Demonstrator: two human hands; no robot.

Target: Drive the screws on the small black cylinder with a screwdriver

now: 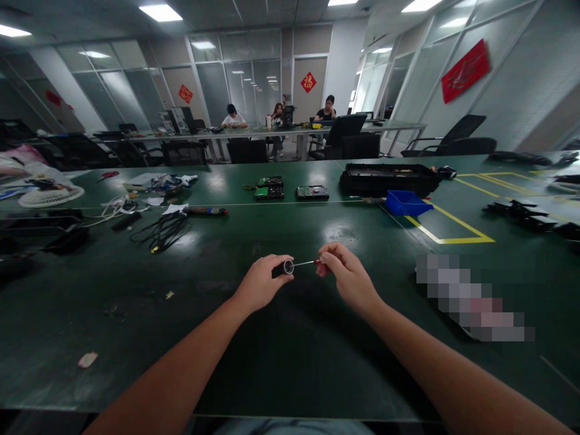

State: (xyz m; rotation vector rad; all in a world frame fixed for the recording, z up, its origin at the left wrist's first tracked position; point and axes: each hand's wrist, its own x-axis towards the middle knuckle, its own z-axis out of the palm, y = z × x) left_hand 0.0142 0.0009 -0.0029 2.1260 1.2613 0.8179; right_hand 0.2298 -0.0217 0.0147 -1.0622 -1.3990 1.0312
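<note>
Saw scrap nearest, left & this side of cyl. Held cyl. over table in L hand, clasped btwn thumb & fingers, ringed end showing. Pinched driver by red handle in R hand, just right of cyl., shaft pointing at ringed end; couldn't tell tip touching from tip inside or just short. Judged as step of working driver at cyl.'s end; prob. called next for firm L hold, shaft lined up w/ ring, small R wrist moves. Noted cable left of & beyond cyl., bin right & farther, drive beyond, bit right, then person in white top, far past cyl.
</note>
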